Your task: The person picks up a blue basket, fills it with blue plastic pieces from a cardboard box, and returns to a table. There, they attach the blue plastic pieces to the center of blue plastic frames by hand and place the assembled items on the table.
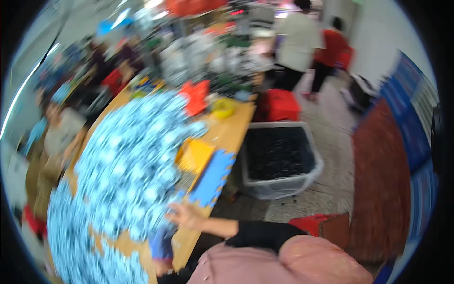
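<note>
Blurred fisheye view down onto a long wooden table (pixel 231 130) heaped with small pale blue and white packets (pixel 127 161). Landmark throughout: that heap.

Right hand (pixel 184 215) at the heap's lower right edge, near the table's front corner, fingers spread wide and seemingly empty, fingertips touching or nearly touching the closest packets; too smeared to tell which. Black sleeve (pixel 265 234) trailing right from the hand, above a pink garment (pixel 293 265) at the bottom edge. Left hand not clearly in view; a flesh-coloured smear below the heap's lower edge, state impossible to tell.

Just right of the heap, a yellow piece (pixel 196 154) and a blue foam mat with notched edges (pixel 213 177), lying flat, probably kept within easy reach. Beyond the heap's far end, a red item (pixel 196 97) and a yellow bowl-like shape (pixel 223 108).

Right of the heap, on the floor against the table's side, a clear plastic bin (pixel 309 177) filled with dark small parts. Left of the heap, a seated person (pixel 56 137). Far beyond, two people standing (pixel 312 47).
</note>
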Demonstrator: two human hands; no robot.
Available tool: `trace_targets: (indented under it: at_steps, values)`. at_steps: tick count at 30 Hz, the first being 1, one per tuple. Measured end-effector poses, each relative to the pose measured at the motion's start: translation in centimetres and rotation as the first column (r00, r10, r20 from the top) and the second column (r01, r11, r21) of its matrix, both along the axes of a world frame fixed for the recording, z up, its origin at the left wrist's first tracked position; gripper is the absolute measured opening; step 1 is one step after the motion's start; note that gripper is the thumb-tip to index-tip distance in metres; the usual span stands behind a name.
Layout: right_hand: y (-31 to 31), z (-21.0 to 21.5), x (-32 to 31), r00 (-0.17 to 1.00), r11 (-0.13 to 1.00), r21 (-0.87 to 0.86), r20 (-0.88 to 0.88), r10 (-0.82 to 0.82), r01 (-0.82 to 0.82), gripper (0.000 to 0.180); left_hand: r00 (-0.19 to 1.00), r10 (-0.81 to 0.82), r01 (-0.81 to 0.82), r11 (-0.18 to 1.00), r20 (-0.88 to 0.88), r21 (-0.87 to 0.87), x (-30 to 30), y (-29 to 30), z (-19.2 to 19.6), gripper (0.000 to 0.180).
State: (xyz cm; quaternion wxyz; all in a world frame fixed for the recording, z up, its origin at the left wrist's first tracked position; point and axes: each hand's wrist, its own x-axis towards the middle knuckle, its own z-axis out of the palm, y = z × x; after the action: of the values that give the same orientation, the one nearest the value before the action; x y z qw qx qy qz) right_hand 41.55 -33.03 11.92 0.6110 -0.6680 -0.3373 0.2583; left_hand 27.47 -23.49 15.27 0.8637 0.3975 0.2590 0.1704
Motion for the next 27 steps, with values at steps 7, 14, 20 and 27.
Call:
trace_targets:
  at_steps: [7, 14, 20, 27]
  values:
    - [-0.4, 4.9, 0.3, 0.998, 0.997, 0.049, -0.039, 0.058, -0.056, 0.032, 0.973, 0.228, -0.172, 0.829, -0.041, 0.532, 1.8, 0.6, 2.5, 0.059]
    - [1.6, 4.2, -0.5, 0.905, 0.946, 0.168, -0.286, 0.316, -0.277, 0.036, 0.946, 0.326, -0.304, 0.878, 0.004, 0.369, 0.2, 1.7, 1.2, 0.061]
    - [3.5, 1.1, -0.7, 0.886, 0.956, 0.048, -0.364, 0.286, -0.289, 0.035, 0.931, 0.358, -0.24, 0.747, -0.072, 0.62, -0.6, 2.7, 0.7, 0.073]
    - [6.0, -3.0, -1.4, 0.909, 0.951, -0.104, -0.338, 0.243, -0.292, 0.039, 0.919, 0.33, -0.26, 0.918, -0.214, 0.298, -2.7, 5.1, -9.0, 0.064]
